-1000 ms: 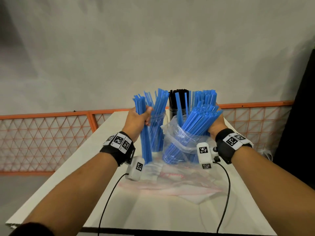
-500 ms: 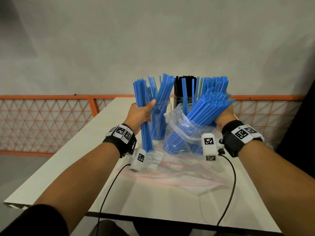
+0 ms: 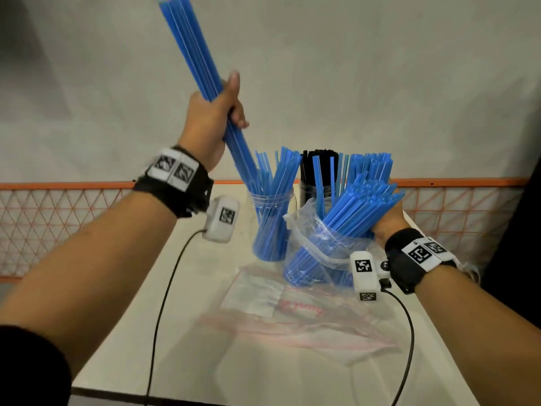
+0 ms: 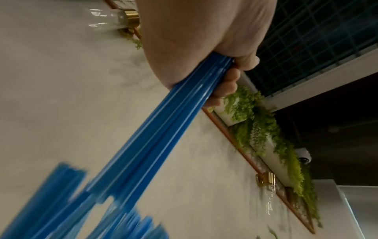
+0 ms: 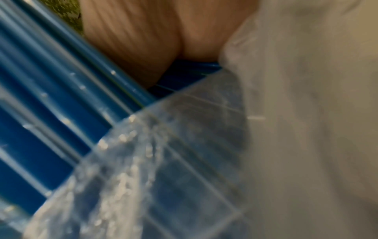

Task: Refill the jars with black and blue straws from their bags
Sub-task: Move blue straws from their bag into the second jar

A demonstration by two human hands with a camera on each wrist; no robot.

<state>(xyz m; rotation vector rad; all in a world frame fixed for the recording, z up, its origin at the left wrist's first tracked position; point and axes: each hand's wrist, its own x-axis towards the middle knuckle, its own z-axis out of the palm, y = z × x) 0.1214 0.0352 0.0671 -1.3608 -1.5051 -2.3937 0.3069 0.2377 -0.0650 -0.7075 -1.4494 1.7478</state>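
Note:
My left hand [image 3: 218, 112] is raised high and grips a bundle of blue straws [image 3: 193, 51], tilted so its lower end hangs just above the clear jar [image 3: 270, 227] that holds more blue straws. In the left wrist view the fingers [image 4: 231, 80] curl round the same bundle [image 4: 163, 129]. My right hand [image 3: 386, 221] holds the clear plastic bag [image 3: 313, 247] of blue straws [image 3: 357, 209] standing on the table; its fingers are hidden behind the bag. Up close, the bag [image 5: 184, 161] and straws [image 5: 51, 97] fill the right wrist view. A jar of black straws [image 3: 317, 171] stands behind.
An empty clear bag [image 3: 292, 315] lies flat on the white table [image 3: 205, 361] in front of the jars. An orange lattice rail [image 3: 58, 215] runs behind the table under a grey wall. Cables trail from both wrist cameras.
My left hand has lifted its blue straw bundle from beside the jar to high above it, tilted to the upper left. The right hand stays on the bag.

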